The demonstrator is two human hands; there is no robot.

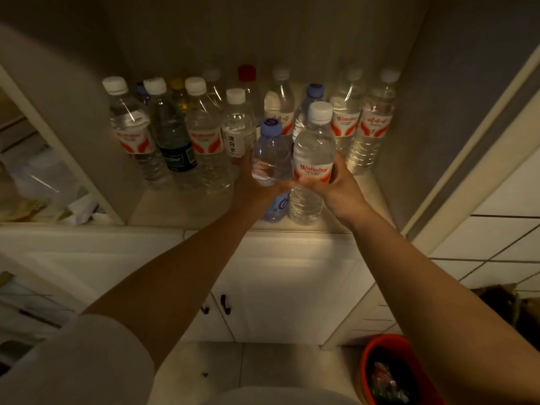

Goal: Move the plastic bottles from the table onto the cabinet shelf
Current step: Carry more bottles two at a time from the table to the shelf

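Note:
My left hand (253, 182) grips a clear bottle with a blue cap (270, 153) around its middle. My right hand (336, 185) grips a white-capped bottle with a red label (314, 147). Both bottles stand upright, side by side, at the front edge of the cabinet shelf (181, 206). I cannot tell whether their bases rest on the shelf or hang just above it. Behind them, several capped bottles fill the shelf in rows, among them a dark green-labelled one (175, 144) and a red-capped one (247, 74) at the back.
The shelf's left wall (96, 159) and right wall (409, 147) enclose the bay. White cabinet doors with dark handles (225, 304) sit below. A red bin (391, 372) stands on the tiled floor at lower right. A cluttered compartment (38, 182) lies to the left.

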